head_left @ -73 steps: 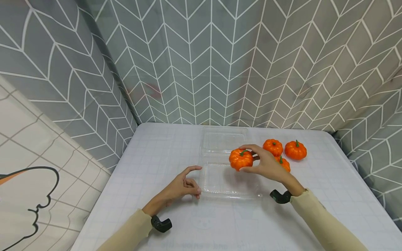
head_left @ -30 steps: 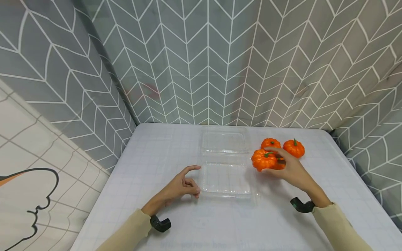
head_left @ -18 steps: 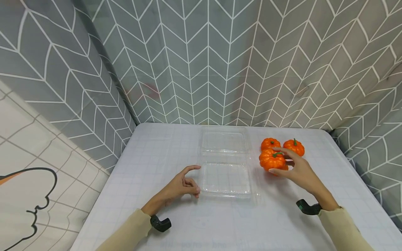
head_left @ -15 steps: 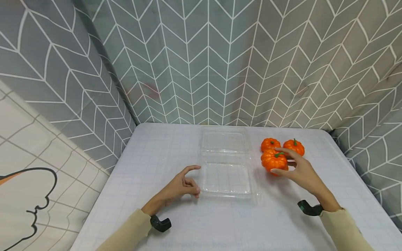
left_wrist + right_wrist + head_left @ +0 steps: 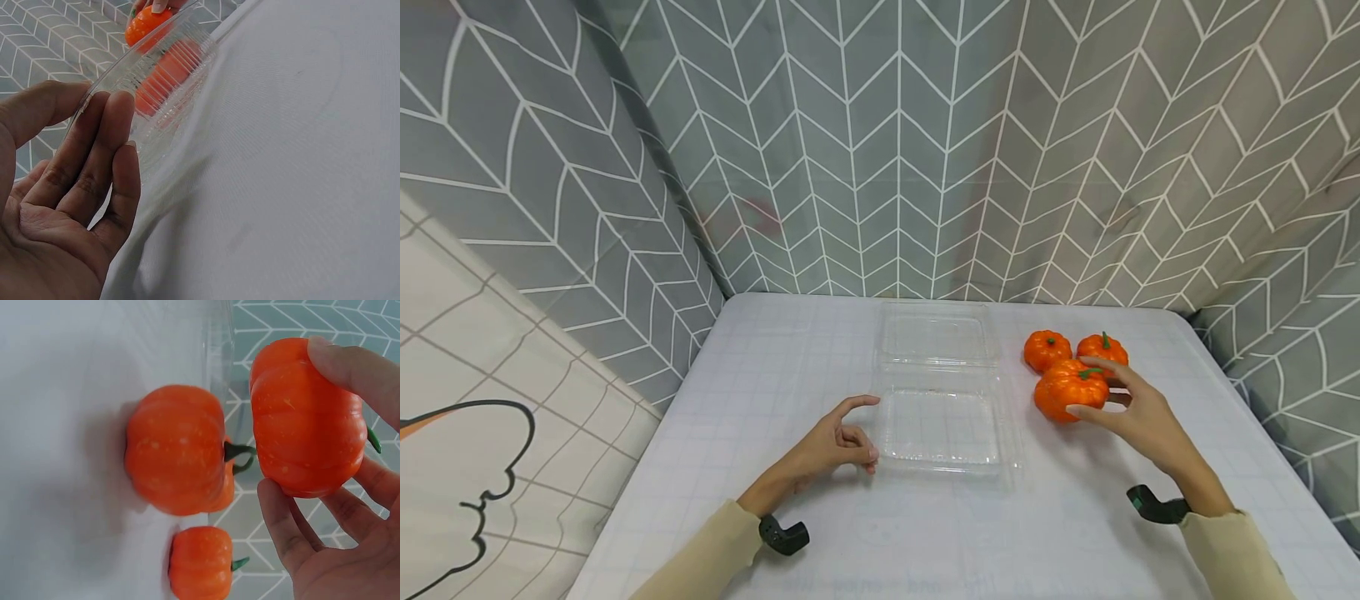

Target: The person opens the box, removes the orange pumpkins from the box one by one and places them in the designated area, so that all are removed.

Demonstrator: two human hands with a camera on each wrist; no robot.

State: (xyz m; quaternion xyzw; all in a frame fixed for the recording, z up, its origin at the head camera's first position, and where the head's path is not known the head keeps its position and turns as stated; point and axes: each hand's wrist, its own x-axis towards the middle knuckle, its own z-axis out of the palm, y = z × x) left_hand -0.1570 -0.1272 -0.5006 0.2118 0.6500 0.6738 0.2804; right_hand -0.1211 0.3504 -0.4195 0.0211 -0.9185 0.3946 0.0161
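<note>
My right hand (image 5: 1146, 417) grips a small orange pumpkin (image 5: 1070, 391) with a green stem, thumb and fingers around its sides. In the right wrist view this pumpkin (image 5: 309, 419) is raised beside another pumpkin (image 5: 175, 450) standing on the table. In the head view that second pumpkin is mostly hidden below the held one. Two more pumpkins, one left (image 5: 1047, 351) and one right (image 5: 1102, 348), sit just behind. A clear plastic clamshell box (image 5: 940, 427) lies unfolded mid-table. Its left rim is between the digits of my left hand (image 5: 835, 446), seen close in the left wrist view.
The box's lid half (image 5: 936, 337) lies flat toward the back of the white table (image 5: 797, 350). Patterned curtains (image 5: 895, 167) hang behind the table and along its sides.
The right hand has carried the pumpkin rightward, from over the box's right side to beside the other pumpkins. The left hand stays at the box rim.
</note>
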